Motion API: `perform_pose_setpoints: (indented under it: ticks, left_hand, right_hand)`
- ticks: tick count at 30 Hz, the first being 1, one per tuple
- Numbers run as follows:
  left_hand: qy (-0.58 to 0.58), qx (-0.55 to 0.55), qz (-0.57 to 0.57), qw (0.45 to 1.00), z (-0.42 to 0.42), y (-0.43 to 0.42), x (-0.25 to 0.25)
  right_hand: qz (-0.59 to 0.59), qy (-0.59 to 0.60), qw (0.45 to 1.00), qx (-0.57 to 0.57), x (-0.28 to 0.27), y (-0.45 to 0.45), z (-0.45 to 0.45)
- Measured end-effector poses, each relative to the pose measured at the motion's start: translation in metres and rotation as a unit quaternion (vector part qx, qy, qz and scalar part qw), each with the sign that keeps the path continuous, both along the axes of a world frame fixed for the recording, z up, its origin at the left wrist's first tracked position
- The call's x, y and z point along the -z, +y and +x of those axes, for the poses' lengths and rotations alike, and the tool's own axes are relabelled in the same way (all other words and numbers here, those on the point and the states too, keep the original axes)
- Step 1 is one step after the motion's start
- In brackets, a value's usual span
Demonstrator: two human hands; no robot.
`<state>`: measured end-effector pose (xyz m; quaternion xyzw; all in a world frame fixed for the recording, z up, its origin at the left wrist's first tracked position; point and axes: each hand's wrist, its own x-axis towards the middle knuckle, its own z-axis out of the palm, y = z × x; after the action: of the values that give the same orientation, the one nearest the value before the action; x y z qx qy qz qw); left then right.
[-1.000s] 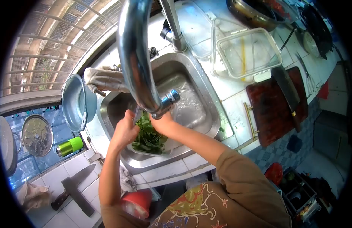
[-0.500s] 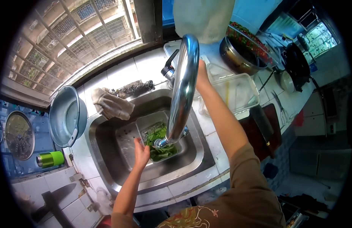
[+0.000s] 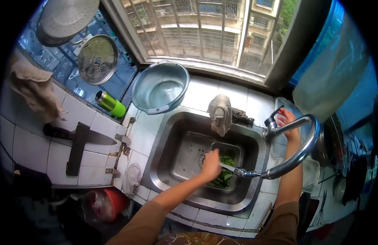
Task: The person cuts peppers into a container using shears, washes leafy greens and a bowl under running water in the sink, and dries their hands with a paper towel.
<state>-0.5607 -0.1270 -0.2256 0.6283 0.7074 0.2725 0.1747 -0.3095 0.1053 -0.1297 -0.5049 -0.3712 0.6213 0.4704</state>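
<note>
In the sink [image 3: 189,179], a clear plastic container [image 3: 215,145] holds leafy greens [image 3: 225,175]. My left hand [image 3: 211,165] is closed at the container's left side, beside the falling water; its fingertips are partly hidden. Behind the sink stands a chrome faucet [image 3: 297,163] with a curved spout, and water runs from its tip toward the greens. My right hand [image 3: 289,122] is at the black faucet lever [image 3: 274,116], its fingers apart and their tips against or just beside the lever.
A blue-grey basin [image 3: 160,87] sits left of the sink. A cloth [image 3: 220,114] hangs over the sink's back rim. A knife [image 3: 91,139] lies on the left wall rack, near a green bottle [image 3: 110,104]. Plastic trays [image 3: 310,173] stand at the right.
My view has turned left, so the sink and basin appear farther right. My right hand has come into view at the lever. A stream of water now shows clearly.
</note>
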Motion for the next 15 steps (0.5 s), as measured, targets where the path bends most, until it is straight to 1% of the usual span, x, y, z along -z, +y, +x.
perform_pose_setpoints:
  ticks: [1,2,3,4,5,6,7,8,9,10,11,12,13,14,15]
  left_hand:
    - [-0.076,0.02,0.035,0.996,0.007,0.006,0.004]
    - [-0.074,0.022,0.029,0.997,0.015,0.016,0.004]
    - [-0.084,0.004,-0.024,0.996,0.024,0.022,-0.014]
    - [-0.2,-0.04,-0.094,0.975,0.03,0.029,-0.003]
    - [-0.314,-0.082,-0.16,0.932,0.034,0.032,0.014]
    - [-0.315,-0.087,-0.153,0.933,0.034,0.035,0.018]
    - [-0.529,-0.146,-0.228,0.804,0.034,0.037,0.019]
    - [-0.707,-0.19,-0.287,0.618,0.034,0.038,0.02]
    - [-0.708,-0.187,-0.28,0.621,0.035,0.037,0.023]
    - [-0.739,-0.176,-0.269,0.592,0.035,0.033,0.027]
    - [-0.768,-0.165,-0.259,0.562,0.034,0.031,0.025]
    - [-0.747,-0.132,-0.305,0.576,0.024,0.027,0.013]
    - [-0.724,-0.094,-0.348,0.588,0.015,0.024,0.0]
    - [-0.722,-0.106,-0.339,0.594,0.013,0.023,0.005]
    - [-0.72,-0.117,-0.335,0.597,0.016,0.017,-0.003]
  right_hand:
    - [0.036,-0.011,0.993,0.111,0.013,-0.01,0.001]
    - [0.081,0.028,0.982,0.169,0.016,-0.028,0.001]
    - [0.123,0.067,0.964,0.226,0.018,-0.048,-0.001]
    - [0.069,0.023,0.951,0.301,0.018,-0.068,-0.008]
    - [0.04,-0.032,0.931,0.363,0.018,-0.096,-0.027]
    - [0.012,-0.121,0.932,0.342,0.039,-0.122,-0.034]
    - [0.024,-0.143,0.966,0.212,0.065,-0.147,-0.038]
    - [-0.077,-0.057,0.975,0.201,0.061,-0.175,-0.073]
    - [0.043,-0.001,0.986,0.163,0.072,-0.203,-0.097]
    - [-0.054,0.1,0.982,0.149,0.089,-0.22,-0.113]
    - [-0.117,0.109,0.978,0.132,0.064,-0.234,-0.135]
    - [-0.125,0.178,0.968,0.123,0.073,-0.235,-0.149]
    - [-0.13,0.138,0.977,0.092,0.083,-0.235,-0.154]
    - [-0.153,0.136,0.975,0.089,0.079,-0.235,-0.16]
    - [-0.178,0.131,0.971,0.091,0.073,-0.234,-0.164]
